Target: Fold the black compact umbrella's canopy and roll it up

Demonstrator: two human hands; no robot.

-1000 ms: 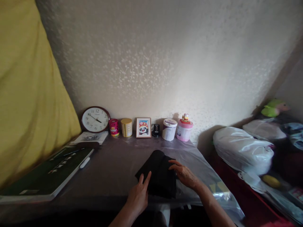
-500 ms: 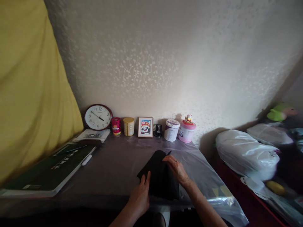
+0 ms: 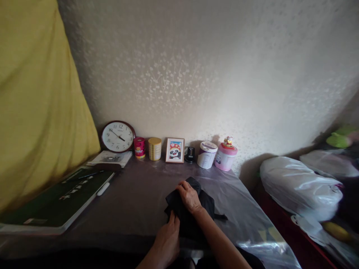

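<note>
Rests curled right hand (image 3: 189, 196) and bent left hand (image 3: 168, 236), with grips unclear, on black fabric (image 3: 185, 219) seemingly only part-folded, with a strip (image 3: 221, 216) jutting loose at right.

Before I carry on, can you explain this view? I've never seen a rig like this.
No machine here: these are a person's bare hands, filmed from a head-worn camera looking forward and down. The left hand and right hand both touch a black, cloth-like item on the table; how firmly it's gripped, I can't tell. A green book lies at left. Along the wall, left to right: a clock, pink tin, yellow tin, picture frame, small black object, white tub and pink tub.
</note>
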